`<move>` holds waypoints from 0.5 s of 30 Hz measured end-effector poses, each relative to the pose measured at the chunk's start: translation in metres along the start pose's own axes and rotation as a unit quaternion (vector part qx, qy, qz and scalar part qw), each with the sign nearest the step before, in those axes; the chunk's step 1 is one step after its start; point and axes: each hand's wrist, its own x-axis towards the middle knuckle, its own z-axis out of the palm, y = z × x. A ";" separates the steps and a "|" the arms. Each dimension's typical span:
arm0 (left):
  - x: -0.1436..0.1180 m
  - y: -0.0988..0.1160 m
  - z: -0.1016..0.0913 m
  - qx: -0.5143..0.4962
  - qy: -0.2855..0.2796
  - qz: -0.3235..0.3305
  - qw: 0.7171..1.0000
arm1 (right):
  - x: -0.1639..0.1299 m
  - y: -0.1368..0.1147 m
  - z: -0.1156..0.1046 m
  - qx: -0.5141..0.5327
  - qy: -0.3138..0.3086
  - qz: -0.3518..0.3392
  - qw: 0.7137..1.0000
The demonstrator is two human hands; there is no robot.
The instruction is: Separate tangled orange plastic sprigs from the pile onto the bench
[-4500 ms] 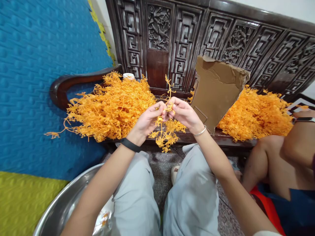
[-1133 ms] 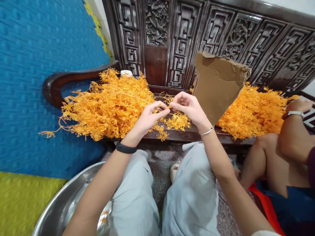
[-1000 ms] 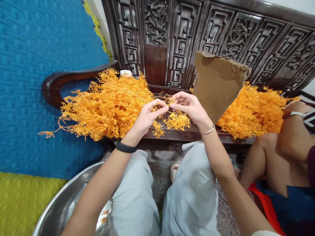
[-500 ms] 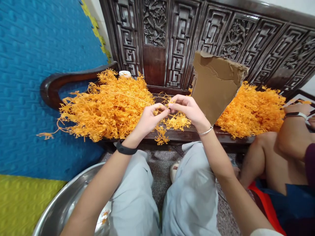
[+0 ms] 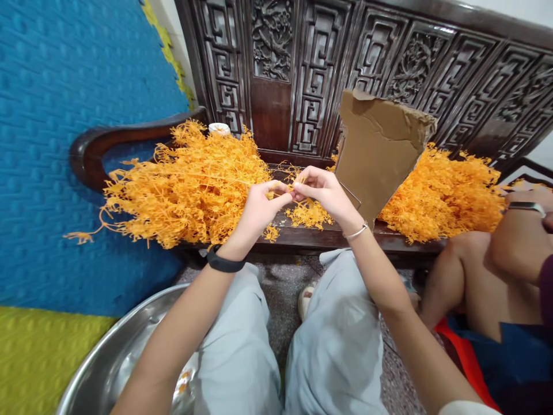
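At the centre of the view, just over the front edge of the dark wooden bench point(image 5: 345, 237), a small orange sprig point(image 5: 292, 188) is pinched between the fingertips of both hands. The left hand point(image 5: 258, 208) is closed on it from nine o'clock, thumb against forefinger; the right hand point(image 5: 326, 190) is closed on it from three o'clock, its fingers curled in, so that the two sets of fingertips nearly touch. A black band is worn on the left wrist and a thin silver bangle on the right.

A large heap of orange branched stuff point(image 5: 185, 187) is piled on the bench at nine o'clock from the hands, just beside the left hand and spilling past the curved armrest point(image 5: 108, 144). A smaller loose clump point(image 5: 309, 213) is seen lying on the seat directly under the right hand. A torn piece of cardboard point(image 5: 378, 150) is propped upright at two o'clock, and a second orange heap point(image 5: 444, 193) is spread behind it at three o'clock.

A steel basin point(image 5: 116, 357) is placed at seven o'clock beside the left knee. Another person's arm point(image 5: 514, 242), with a watch on it, is seen at the right edge.
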 end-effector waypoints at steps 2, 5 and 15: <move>0.001 0.000 0.000 -0.035 -0.011 -0.006 0.999 | 0.002 0.000 -0.001 0.022 0.012 0.017 1.000; 0.003 -0.001 0.001 -0.090 -0.043 -0.019 0.995 | 0.003 0.000 -0.003 0.049 0.033 0.050 0.997; 0.005 -0.001 -0.006 -0.074 -0.139 0.009 0.987 | 0.002 -0.001 -0.001 0.062 -0.007 0.053 0.997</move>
